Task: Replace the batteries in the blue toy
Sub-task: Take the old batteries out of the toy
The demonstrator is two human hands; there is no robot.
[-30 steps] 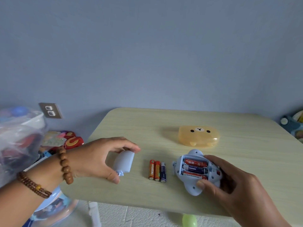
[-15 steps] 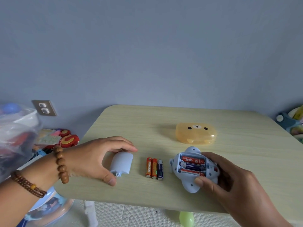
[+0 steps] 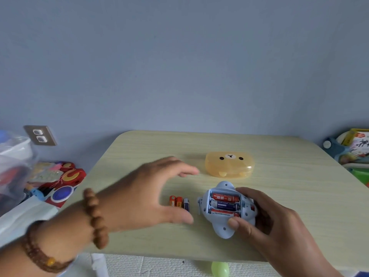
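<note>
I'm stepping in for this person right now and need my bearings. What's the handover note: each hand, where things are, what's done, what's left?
Left hand: open, empty, blurred, above the table beside the loose batteries.
Right hand: gripping the toy, which lies bottom-up on the table.
Things: three batteries sit in the toy's open compartment; three loose ones lie side by side left of it. The cover is not visible now, possibly hidden behind the left hand. A bear case lies shut further back.
Done: cover off.
Left: I cannot tell which set is new, so check that, finish any swap, then refit the cover.
</note>
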